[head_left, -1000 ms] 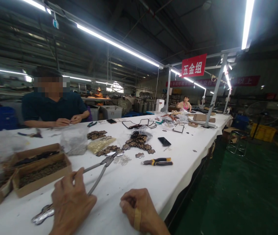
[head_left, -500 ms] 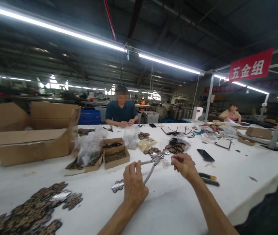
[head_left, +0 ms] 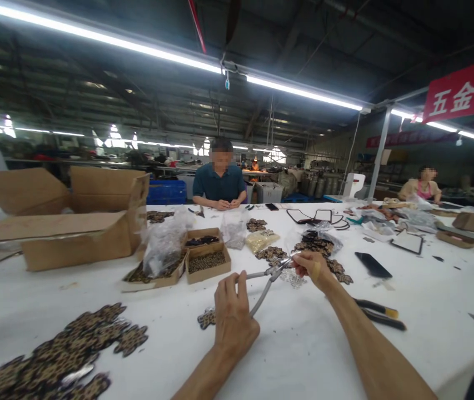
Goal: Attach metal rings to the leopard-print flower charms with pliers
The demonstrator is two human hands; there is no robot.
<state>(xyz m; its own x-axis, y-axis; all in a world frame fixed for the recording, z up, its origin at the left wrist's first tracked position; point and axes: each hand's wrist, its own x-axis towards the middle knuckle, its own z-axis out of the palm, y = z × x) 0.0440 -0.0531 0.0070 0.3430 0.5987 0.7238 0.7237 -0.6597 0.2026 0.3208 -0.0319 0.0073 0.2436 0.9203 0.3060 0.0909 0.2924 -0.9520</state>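
Note:
My left hand (head_left: 234, 314) is wrapped round the grey handles of a pair of pliers (head_left: 270, 278), whose jaws point up and to the right. At the jaw tips, the fingers of my right hand (head_left: 314, 268) are pinched together; whatever they hold is too small to make out. Small clear or silvery pieces (head_left: 293, 279) lie scattered on the table just below the jaws. A leopard-print patch (head_left: 206, 318) rests beside my left hand, partly hidden by it. More patches (head_left: 339, 269) lie behind my right hand.
A pile of leopard-print patches (head_left: 82, 339) covers the table's near left. Beyond stand a large cardboard box (head_left: 78, 244) and a small box of metal bits (head_left: 207, 264). Yellow-and-black-handled pliers (head_left: 380, 312) and a phone (head_left: 373, 265) lie right. A person (head_left: 220, 180) sits opposite.
My right hand has moved left to the tips of the pliers, closing the gap that was there. The view has turned a little to the left, shifting the scene rightward.

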